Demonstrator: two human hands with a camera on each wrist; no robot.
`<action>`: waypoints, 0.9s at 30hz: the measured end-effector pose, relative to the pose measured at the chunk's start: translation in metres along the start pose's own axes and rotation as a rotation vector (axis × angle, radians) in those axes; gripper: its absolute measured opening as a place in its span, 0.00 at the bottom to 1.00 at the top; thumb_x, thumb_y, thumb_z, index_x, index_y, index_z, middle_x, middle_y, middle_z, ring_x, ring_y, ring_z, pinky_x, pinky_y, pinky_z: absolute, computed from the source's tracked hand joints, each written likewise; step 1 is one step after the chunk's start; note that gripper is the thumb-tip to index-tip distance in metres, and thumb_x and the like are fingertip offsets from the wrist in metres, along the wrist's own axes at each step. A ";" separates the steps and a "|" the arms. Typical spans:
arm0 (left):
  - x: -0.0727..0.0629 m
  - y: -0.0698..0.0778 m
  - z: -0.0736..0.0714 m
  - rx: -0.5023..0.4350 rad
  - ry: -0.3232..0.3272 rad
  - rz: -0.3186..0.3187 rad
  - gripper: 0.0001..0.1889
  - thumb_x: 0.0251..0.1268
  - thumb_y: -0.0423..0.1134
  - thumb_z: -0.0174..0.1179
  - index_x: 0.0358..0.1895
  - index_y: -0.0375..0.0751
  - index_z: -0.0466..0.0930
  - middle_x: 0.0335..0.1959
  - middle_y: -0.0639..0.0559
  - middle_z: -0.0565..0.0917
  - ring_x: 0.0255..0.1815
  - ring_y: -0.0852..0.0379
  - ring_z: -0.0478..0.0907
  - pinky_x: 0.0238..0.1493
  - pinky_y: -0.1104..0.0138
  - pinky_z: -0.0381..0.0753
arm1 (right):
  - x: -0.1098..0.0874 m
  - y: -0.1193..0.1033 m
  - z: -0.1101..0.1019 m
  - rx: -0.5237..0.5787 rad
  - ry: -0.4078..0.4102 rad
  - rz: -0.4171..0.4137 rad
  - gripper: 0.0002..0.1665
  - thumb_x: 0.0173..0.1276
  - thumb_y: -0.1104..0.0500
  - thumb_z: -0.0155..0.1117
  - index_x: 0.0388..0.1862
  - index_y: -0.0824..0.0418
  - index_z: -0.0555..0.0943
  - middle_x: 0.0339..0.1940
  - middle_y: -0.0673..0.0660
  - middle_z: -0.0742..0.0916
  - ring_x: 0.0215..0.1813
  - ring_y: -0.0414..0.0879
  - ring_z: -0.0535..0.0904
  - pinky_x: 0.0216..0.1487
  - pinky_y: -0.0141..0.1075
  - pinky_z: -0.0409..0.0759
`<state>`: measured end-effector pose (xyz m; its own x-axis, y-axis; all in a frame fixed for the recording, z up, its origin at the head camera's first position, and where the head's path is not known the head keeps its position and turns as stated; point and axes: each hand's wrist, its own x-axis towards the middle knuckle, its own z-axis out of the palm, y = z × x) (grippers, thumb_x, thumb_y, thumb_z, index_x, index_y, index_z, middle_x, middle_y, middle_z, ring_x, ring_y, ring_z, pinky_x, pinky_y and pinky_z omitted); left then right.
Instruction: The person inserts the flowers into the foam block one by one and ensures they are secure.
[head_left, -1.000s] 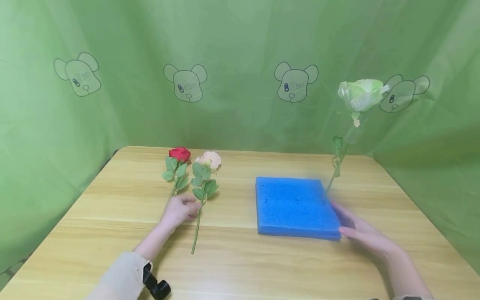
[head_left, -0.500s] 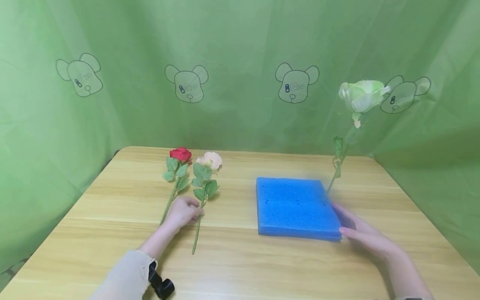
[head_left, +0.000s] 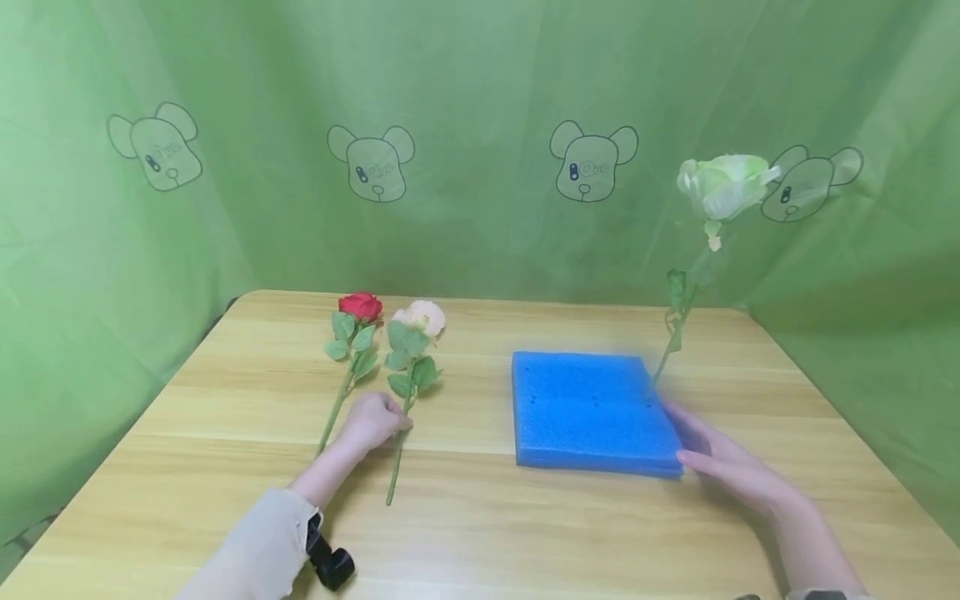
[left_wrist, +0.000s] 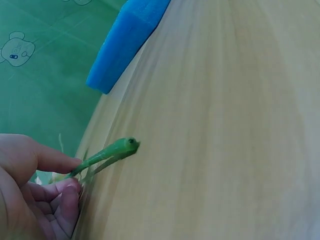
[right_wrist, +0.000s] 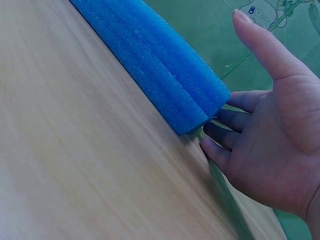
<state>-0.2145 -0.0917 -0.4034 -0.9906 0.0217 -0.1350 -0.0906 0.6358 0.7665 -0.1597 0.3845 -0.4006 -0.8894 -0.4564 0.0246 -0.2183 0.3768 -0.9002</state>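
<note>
My left hand (head_left: 371, 423) pinches the green stem of a pale pink rose (head_left: 423, 317) that lies on the wooden table. In the left wrist view the cut end of the stem (left_wrist: 122, 145) points away from the thumb and finger. Left of it lies a red rose (head_left: 361, 307) with green leaves. A blue foam block (head_left: 592, 417), with small holes in its top, lies right of centre. At its right side rests my right hand (head_left: 738, 475), fingers extended against the edge, thumb raised in the right wrist view. A white-green rose (head_left: 726, 187) stands upright at the block's right edge.
A wooden table (head_left: 465, 533) spreads under everything. Green cloth (head_left: 480, 242) printed with bear heads hangs behind it and at both sides. A black wrist mount (head_left: 330, 562) sits at my left sleeve.
My left hand has shifted slightly right and its fingers have closed on the pink rose's stem, which has moved very little. My right hand and the foam block stay in place.
</note>
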 end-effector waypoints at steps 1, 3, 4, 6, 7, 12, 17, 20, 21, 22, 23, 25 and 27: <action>0.000 0.001 -0.001 -0.013 -0.005 -0.005 0.07 0.50 0.33 0.65 0.23 0.37 0.76 0.18 0.50 0.77 0.19 0.58 0.72 0.21 0.69 0.72 | 0.000 0.000 0.000 0.001 0.000 0.001 0.38 0.72 0.66 0.46 0.74 0.64 0.41 0.73 0.68 0.44 0.64 0.17 0.48 0.55 0.11 0.51; 0.000 0.002 -0.001 -0.040 -0.017 -0.008 0.07 0.49 0.34 0.65 0.23 0.37 0.77 0.18 0.50 0.77 0.19 0.58 0.71 0.21 0.70 0.72 | 0.000 0.000 0.000 -0.001 0.003 0.005 0.38 0.72 0.66 0.46 0.74 0.64 0.41 0.73 0.68 0.44 0.64 0.17 0.48 0.55 0.11 0.51; 0.000 0.002 -0.002 -0.055 -0.023 -0.011 0.07 0.50 0.33 0.65 0.23 0.37 0.77 0.19 0.50 0.77 0.19 0.58 0.71 0.21 0.70 0.72 | 0.000 0.000 0.000 -0.002 0.003 0.005 0.38 0.72 0.66 0.46 0.74 0.64 0.41 0.73 0.67 0.44 0.64 0.18 0.48 0.55 0.11 0.51; -0.001 0.002 -0.002 -0.083 -0.037 -0.020 0.06 0.50 0.33 0.65 0.24 0.36 0.77 0.20 0.49 0.77 0.20 0.58 0.72 0.21 0.70 0.73 | 0.000 0.001 0.000 -0.006 0.005 0.006 0.38 0.72 0.66 0.45 0.74 0.64 0.41 0.73 0.67 0.44 0.64 0.18 0.48 0.55 0.11 0.50; -0.001 0.002 -0.003 -0.101 -0.047 -0.027 0.06 0.50 0.32 0.65 0.25 0.35 0.77 0.21 0.49 0.78 0.21 0.57 0.72 0.22 0.69 0.74 | 0.001 0.002 0.000 -0.006 0.005 0.002 0.38 0.72 0.66 0.45 0.74 0.64 0.41 0.73 0.67 0.44 0.64 0.18 0.48 0.55 0.11 0.51; -0.001 0.003 -0.004 -0.217 -0.112 -0.061 0.07 0.49 0.29 0.64 0.32 0.31 0.78 0.25 0.46 0.80 0.24 0.56 0.76 0.26 0.67 0.80 | 0.000 0.003 -0.001 -0.014 0.005 -0.007 0.38 0.71 0.67 0.45 0.74 0.65 0.41 0.73 0.68 0.44 0.64 0.18 0.49 0.55 0.11 0.51; -0.002 0.002 -0.006 -0.316 -0.206 -0.103 0.10 0.50 0.28 0.63 0.37 0.29 0.78 0.26 0.45 0.80 0.22 0.57 0.76 0.26 0.68 0.81 | 0.000 0.000 0.000 -0.017 0.007 -0.006 0.38 0.71 0.67 0.45 0.74 0.64 0.41 0.73 0.69 0.44 0.64 0.17 0.49 0.55 0.11 0.52; -0.003 0.001 -0.007 -0.371 -0.253 -0.117 0.09 0.52 0.27 0.62 0.38 0.28 0.78 0.25 0.45 0.80 0.20 0.59 0.75 0.24 0.70 0.81 | 0.000 0.000 0.001 -0.023 0.014 0.000 0.37 0.72 0.66 0.45 0.74 0.64 0.42 0.73 0.69 0.45 0.63 0.17 0.49 0.55 0.11 0.51; -0.004 0.001 -0.008 -0.390 -0.269 -0.117 0.09 0.53 0.27 0.62 0.38 0.27 0.78 0.24 0.45 0.80 0.20 0.59 0.75 0.24 0.71 0.81 | 0.000 0.000 0.001 -0.026 0.016 0.000 0.37 0.72 0.66 0.45 0.74 0.64 0.42 0.73 0.69 0.45 0.63 0.17 0.49 0.55 0.12 0.51; -0.005 0.000 -0.008 -0.408 -0.282 -0.116 0.09 0.53 0.26 0.61 0.39 0.26 0.78 0.24 0.45 0.80 0.20 0.59 0.75 0.24 0.71 0.81 | 0.000 0.000 0.001 -0.029 0.018 0.002 0.37 0.72 0.66 0.45 0.74 0.64 0.42 0.73 0.69 0.45 0.63 0.17 0.49 0.55 0.12 0.51; -0.005 0.000 -0.008 -0.426 -0.293 -0.115 0.09 0.54 0.26 0.61 0.39 0.25 0.77 0.24 0.45 0.80 0.20 0.60 0.75 0.24 0.71 0.81 | 0.000 0.000 0.001 -0.032 0.020 0.002 0.37 0.72 0.66 0.45 0.74 0.64 0.42 0.73 0.69 0.46 0.63 0.18 0.50 0.55 0.12 0.52; -0.007 0.001 -0.009 -0.458 -0.313 -0.104 0.10 0.55 0.26 0.60 0.40 0.24 0.77 0.25 0.44 0.81 0.21 0.60 0.75 0.25 0.71 0.81 | 0.000 0.000 0.001 -0.034 0.023 0.002 0.37 0.72 0.66 0.45 0.74 0.63 0.42 0.73 0.68 0.46 0.63 0.18 0.50 0.55 0.12 0.52; -0.007 0.001 -0.009 -0.486 -0.328 -0.096 0.10 0.56 0.26 0.59 0.41 0.23 0.76 0.26 0.45 0.81 0.23 0.59 0.76 0.26 0.71 0.81 | -0.001 0.000 0.001 -0.030 0.022 0.000 0.37 0.72 0.67 0.45 0.74 0.63 0.42 0.73 0.68 0.46 0.64 0.18 0.50 0.55 0.12 0.52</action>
<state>-0.2086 -0.0978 -0.3960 -0.8992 0.2685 -0.3454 -0.2911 0.2220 0.9306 -0.1587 0.3845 -0.4008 -0.8979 -0.4389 0.0342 -0.2298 0.4010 -0.8868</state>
